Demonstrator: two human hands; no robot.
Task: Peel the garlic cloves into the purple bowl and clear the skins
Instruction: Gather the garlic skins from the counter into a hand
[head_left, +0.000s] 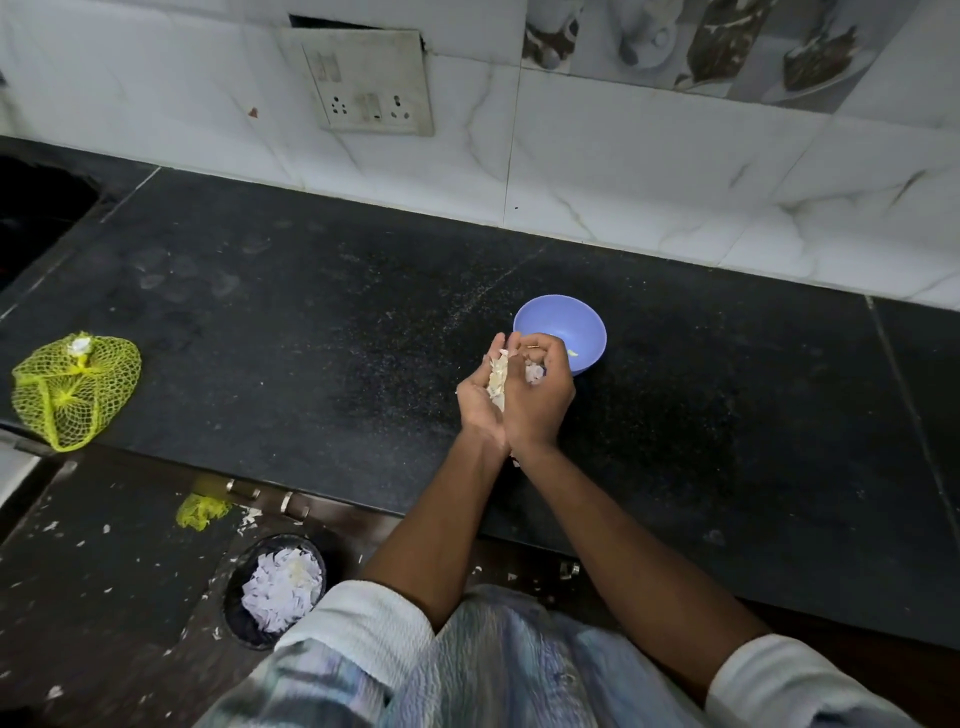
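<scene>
The purple bowl (566, 325) stands on the black counter (311, 322), just beyond my hands. A pale bit shows inside it near my right fingers. My left hand (478, 400) and my right hand (540, 400) are cupped together side by side over the counter, just in front of the bowl. Between the palms they hold a heap of papery garlic skins (498, 376). The fingers of my right hand curl over the skins; those of my left hand curve up beside them. No whole garlic clove shows in my hands.
A yellow mesh bag (72, 389) lies at the counter's left edge. On the floor below stands a dark bin (275, 587) holding white skins, with skin scraps and a yellow mesh piece (200, 512) scattered around. A tiled wall with a socket plate (369, 83) backs the counter.
</scene>
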